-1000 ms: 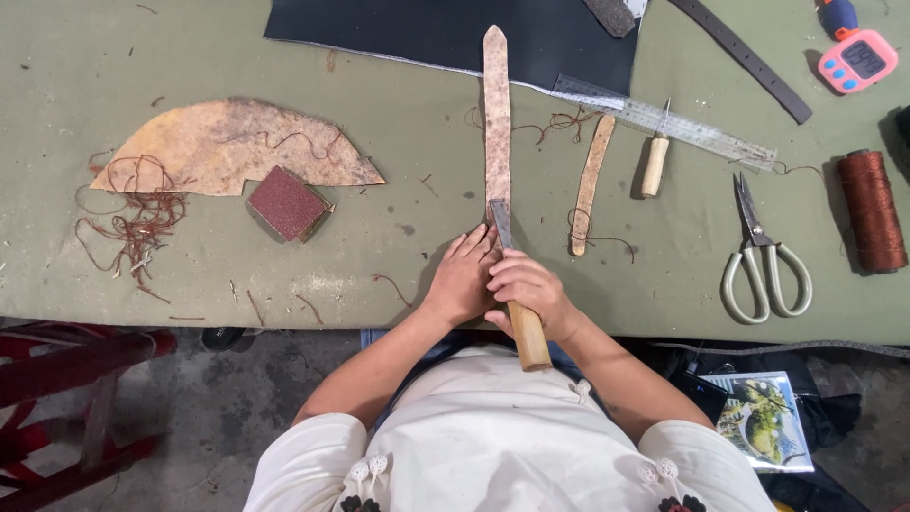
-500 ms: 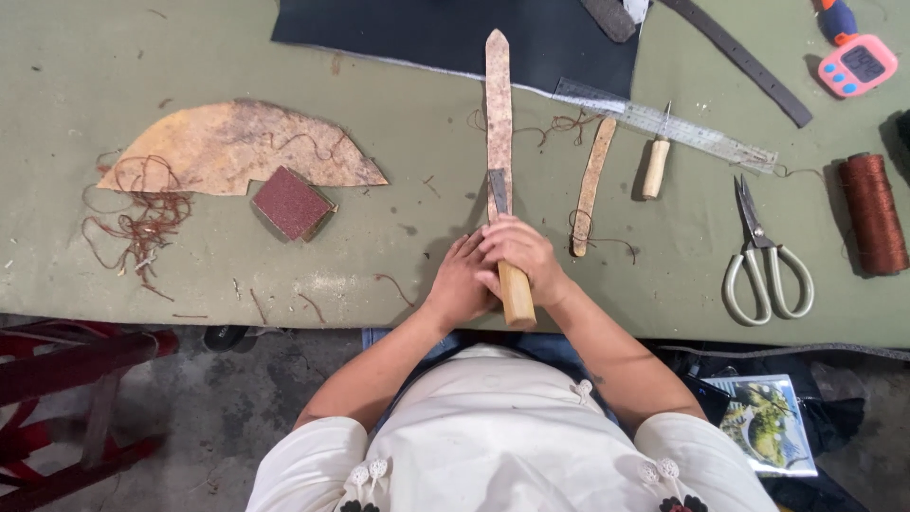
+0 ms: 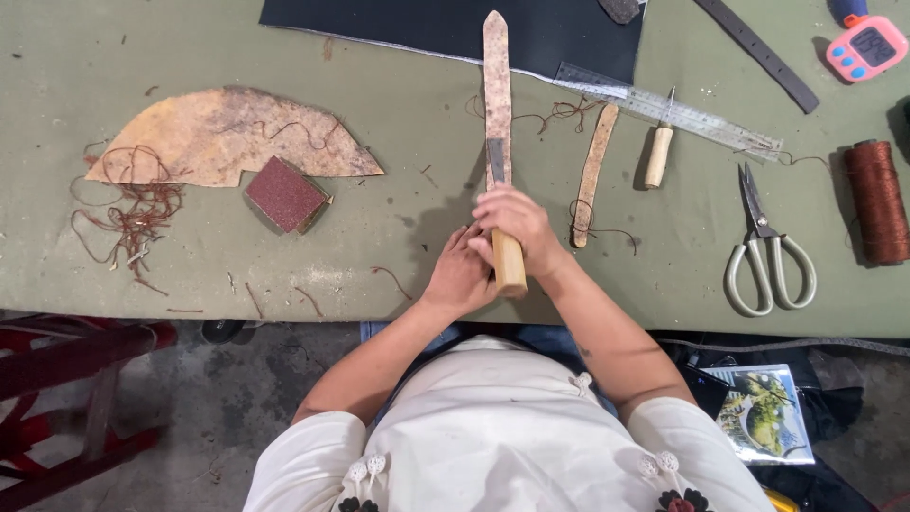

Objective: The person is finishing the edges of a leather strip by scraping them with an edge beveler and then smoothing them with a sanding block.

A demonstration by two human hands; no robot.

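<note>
We see the right hand [image 3: 517, 226] wrapped tight around the pale wooden handle of a chisel-like tool [image 3: 507, 261], butt end of the handle sticking out toward the body. The tool's dark metal blade [image 3: 496, 161] lies along a long, pointed leather strip [image 3: 496, 85], which runs straight away from us on the green desk [image 3: 398, 218], its tip over a black sheet [image 3: 398, 24]. The left hand [image 3: 460, 275] sits just left of the handle, fingers pressed together and touching the right hand; we cannot tell whether it grips anything.

Left of the hands: a red-brown sanding block [image 3: 286, 194], a tan leather offcut [image 3: 227, 137], loose reddish thread [image 3: 133, 213]. Right of the strip: a narrow leather piece [image 3: 591, 171], an awl with wooden handle [image 3: 658, 154], a clear ruler [image 3: 668, 111], scissors [image 3: 766, 246], a spool of brown thread [image 3: 877, 201], a dark strap [image 3: 758, 52], a pink timer [image 3: 867, 45].
</note>
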